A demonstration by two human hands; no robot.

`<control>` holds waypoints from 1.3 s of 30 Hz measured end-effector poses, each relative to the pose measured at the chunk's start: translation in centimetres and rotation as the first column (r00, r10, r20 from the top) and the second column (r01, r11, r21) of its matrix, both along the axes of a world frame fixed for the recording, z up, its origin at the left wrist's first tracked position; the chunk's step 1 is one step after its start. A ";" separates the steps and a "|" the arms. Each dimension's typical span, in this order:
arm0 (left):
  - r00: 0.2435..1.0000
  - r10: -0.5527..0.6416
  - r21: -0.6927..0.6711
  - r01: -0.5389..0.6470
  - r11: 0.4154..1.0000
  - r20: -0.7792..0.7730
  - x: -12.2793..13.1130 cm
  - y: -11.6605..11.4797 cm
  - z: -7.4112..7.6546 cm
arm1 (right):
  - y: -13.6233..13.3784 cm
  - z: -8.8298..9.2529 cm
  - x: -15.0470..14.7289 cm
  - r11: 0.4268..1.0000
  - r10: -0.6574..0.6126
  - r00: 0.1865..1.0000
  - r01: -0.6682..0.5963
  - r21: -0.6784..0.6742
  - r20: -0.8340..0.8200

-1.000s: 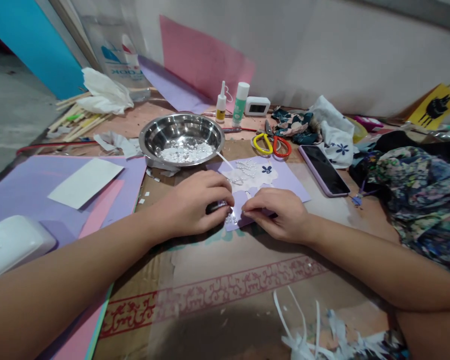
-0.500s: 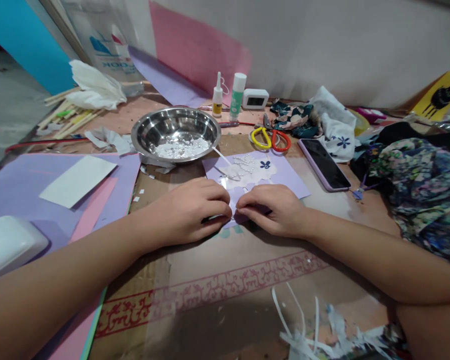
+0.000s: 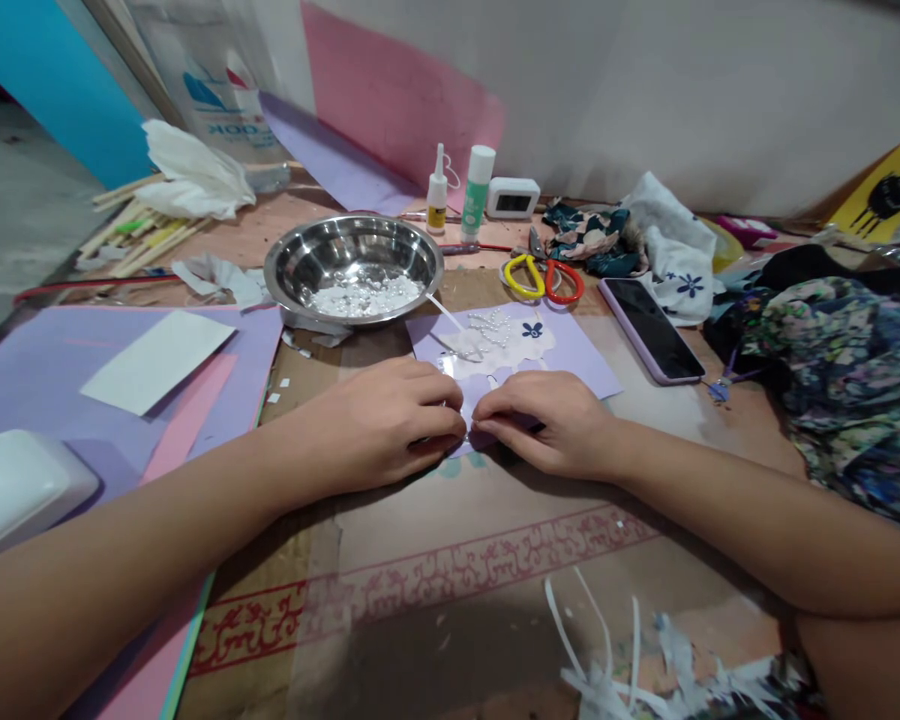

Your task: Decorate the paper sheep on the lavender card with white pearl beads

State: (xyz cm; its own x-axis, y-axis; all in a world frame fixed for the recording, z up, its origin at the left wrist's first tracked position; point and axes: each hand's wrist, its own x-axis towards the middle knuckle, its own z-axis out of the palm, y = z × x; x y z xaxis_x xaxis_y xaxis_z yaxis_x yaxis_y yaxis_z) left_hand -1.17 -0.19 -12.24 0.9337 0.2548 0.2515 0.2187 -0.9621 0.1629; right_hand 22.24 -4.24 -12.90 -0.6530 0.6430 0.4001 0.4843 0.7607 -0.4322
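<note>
My left hand [image 3: 401,412] and my right hand [image 3: 544,415] rest over the near edge of a purple card [image 3: 589,365], fingertips almost meeting. Fingers of both hands are curled into a pinch. Something tiny and shiny shows between the fingertips, but I cannot make out what either hand holds. On the card lies a white cut-out shape [image 3: 521,352] with rows of pearl-like beads [image 3: 493,325] and a dark blue flower [image 3: 532,330]. A thin white strip [image 3: 444,312] leans from the bowl's rim onto the card. The card's near part is hidden by my hands.
Behind my left hand stands a steel bowl [image 3: 281,285] of small white and clear pieces. Further back are a glue bottle [image 3: 436,200], a glue stick [image 3: 477,190] and scissors [image 3: 544,278]. A phone [image 3: 652,330] lies right; coloured paper [image 3: 37,370] lies left; white scraps [image 3: 675,670] lie near.
Hardly anything differs. The whole view has shifted very slightly, and both hands keep their place at the card's near edge.
</note>
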 end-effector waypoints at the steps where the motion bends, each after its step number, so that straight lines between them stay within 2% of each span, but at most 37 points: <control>1: 1.000 -0.004 0.011 0.004 1.000 0.000 0.1 0.0 0.0 | 0.0 0.0 0.0 1.000 0.000 1.000 0.000 -0.008 0.003; 9: 1.000 -0.027 0.084 0.026 0.996 0.010 0.4 -0.2 0.3 | 0.1 -0.1 0.0 1.000 0.007 1.000 -0.008 -0.002 -0.010; 19: 0.997 -0.019 0.016 0.018 1.000 0.070 0.1 -0.2 0.0 | 0.1 -0.1 0.0 1.000 0.010 1.000 -0.010 0.020 -0.023; 25: 0.998 -0.033 0.079 0.028 0.997 0.060 0.1 -0.1 0.1 | 0.1 -0.1 0.1 1.000 0.007 1.000 -0.007 -0.002 -0.011; 32: 0.998 -0.055 0.180 0.061 0.982 -0.041 0.2 -0.3 0.4 | 0.1 -0.1 -0.1 1.000 0.011 1.000 -0.011 -0.006 -0.026; 39: 0.994 0.005 0.105 -0.016 0.994 0.110 0.1 -0.7 -0.3 | 0.0 -0.1 -0.3 1.000 0.011 0.999 -0.010 0.006 -0.052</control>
State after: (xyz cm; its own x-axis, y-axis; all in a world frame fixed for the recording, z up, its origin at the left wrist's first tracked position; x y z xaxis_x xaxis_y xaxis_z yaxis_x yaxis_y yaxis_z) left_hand -1.03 -0.88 -12.59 0.8964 0.2311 0.3783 0.2154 -0.9729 0.0840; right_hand 21.91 -4.19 -13.03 -0.6379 0.6339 0.4374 0.4533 0.7681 -0.4522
